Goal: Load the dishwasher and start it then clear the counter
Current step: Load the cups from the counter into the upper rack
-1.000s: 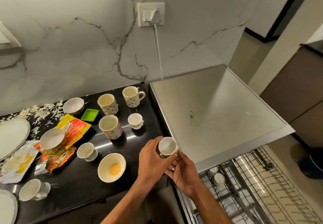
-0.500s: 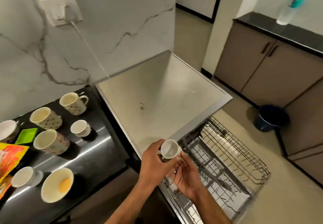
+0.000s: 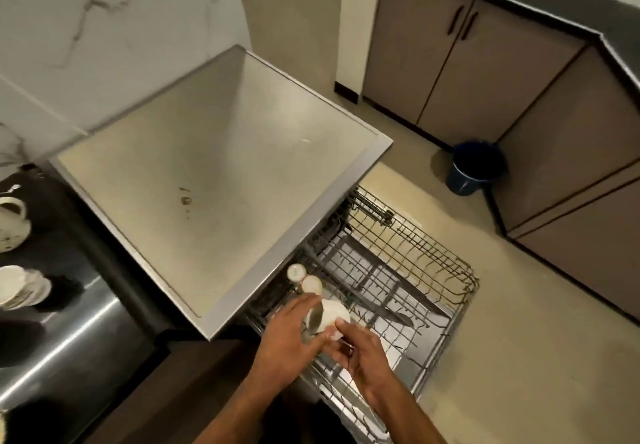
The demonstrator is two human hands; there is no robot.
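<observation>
Item one: a small white cup (image 3: 332, 315), which we hold in both hands above the near-left corner of the pulled-out dishwasher rack (image 3: 415, 270). The cup is tipped onto its side; its long axis runs roughly from seven o'clock to one o'clock, with the closed base toward one o'clock and the mouth toward seven o'clock, facing us. Our left hand (image 3: 287, 343) is clenched around the rim end, thumb across the opening. Our right hand (image 3: 360, 350) pinches the lower wall of the cup with thumb and fingertips, so each grip is grasping the cup.

Item two: two small white cups (image 3: 304, 279), upturned in the rack, just beyond our left hand at eleven o'clock from the held cup, side by side and near the dishwasher's front edge.

Item three: the dishwasher's flat steel top (image 3: 214, 180), at ten o'clock from the hands.

Item four: the dark tabletop (image 3: 69, 322) at nine o'clock, carrying a patterned mug (image 3: 12, 221) and a small cup on a saucer (image 3: 19, 287) at the frame's left edge.

Item five: a dark bucket (image 3: 474, 168) on the floor at two o'clock, beside brown cabinets (image 3: 450, 52).
</observation>
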